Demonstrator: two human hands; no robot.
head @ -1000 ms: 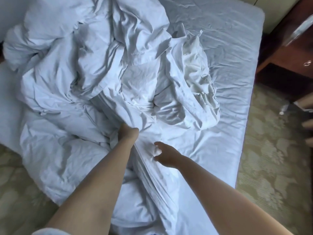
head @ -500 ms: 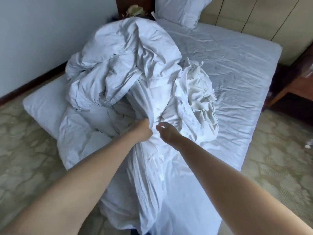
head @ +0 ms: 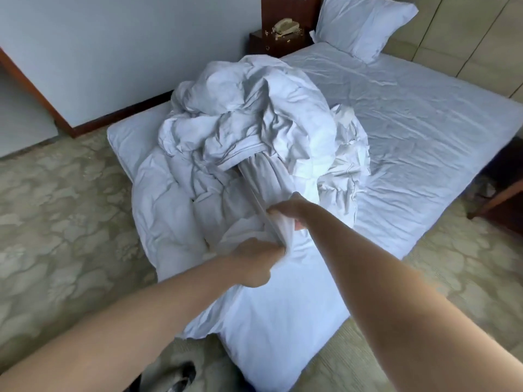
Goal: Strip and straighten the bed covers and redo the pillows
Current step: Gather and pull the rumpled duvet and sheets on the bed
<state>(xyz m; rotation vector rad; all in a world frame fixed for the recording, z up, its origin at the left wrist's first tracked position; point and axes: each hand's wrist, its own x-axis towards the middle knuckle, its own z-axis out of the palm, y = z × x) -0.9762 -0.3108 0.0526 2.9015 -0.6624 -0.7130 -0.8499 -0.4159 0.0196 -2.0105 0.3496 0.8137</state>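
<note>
White duvet [head: 249,131] (crumpled on the bed [head: 424,131]), one gathered fold gripped by both hands, left [head: 254,261] and right [head: 288,210]

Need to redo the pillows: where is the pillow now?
Head view, upper right: the pillow stands at the bed's head against the wall panels, beside the nightstand.

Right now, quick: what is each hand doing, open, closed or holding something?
Left hand: closed, gripping a bunched fold of the white duvet.
Right hand: closed, gripping the same stretched fold of duvet further up.
</note>
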